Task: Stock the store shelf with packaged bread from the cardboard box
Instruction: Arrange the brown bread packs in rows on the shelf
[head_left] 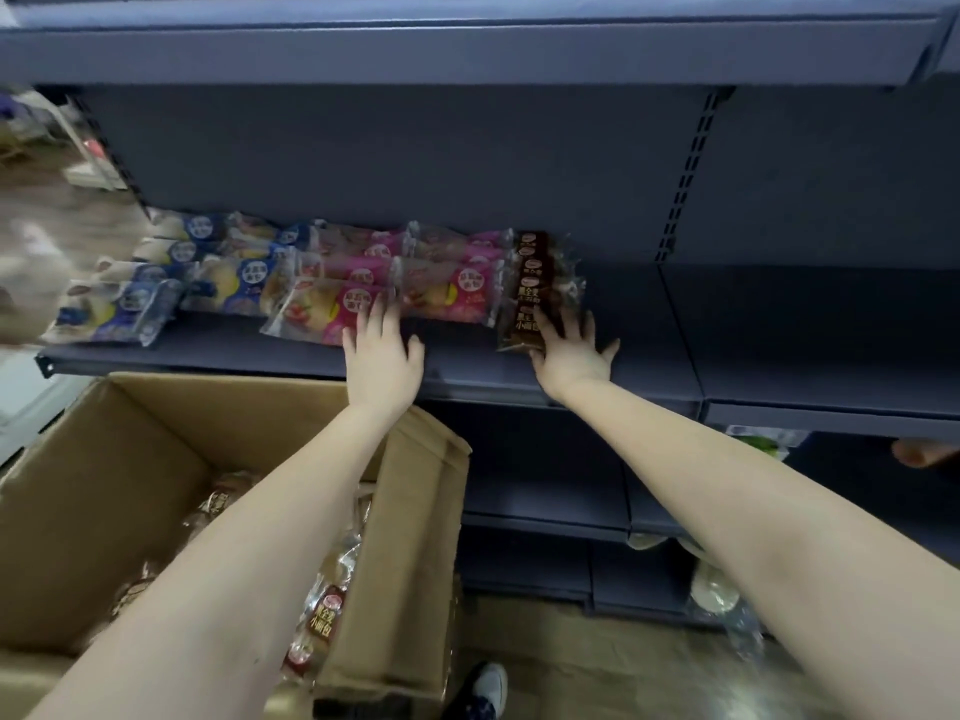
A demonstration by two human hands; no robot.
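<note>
- A dark shoe with a white toe (488, 688) stands on the wooden floor (597, 667), just right of the box.
- The open cardboard box (130, 485) sits below the shelf's front edge at its left end. Brown-labelled bread packets (324, 615) lie against the box's right wall, and more lie blurred at its bottom.
- Both bare forearms reach up over the box to the shelf.
- The left hand (382, 356) lies palm down near the front edge of the grey shelf (779, 330). Its fingers are straight and slightly spread, holding nothing. Their tips touch the near end of a pink bread packet (332, 309).
- The right hand (571, 350) lies flat with fingers fanned wide and thumb out to the right. Its fingertips rest on the nearest packet of a row of dark brown bread packets (540, 288), which runs from the front edge toward the back.
- Left of the brown row lie more pink packets (447, 293), then blue bread packets (119, 309) at the shelf's left end.
- Behind stands the grey back panel (415, 158), with an upper shelf (467, 49) overhead.
</note>
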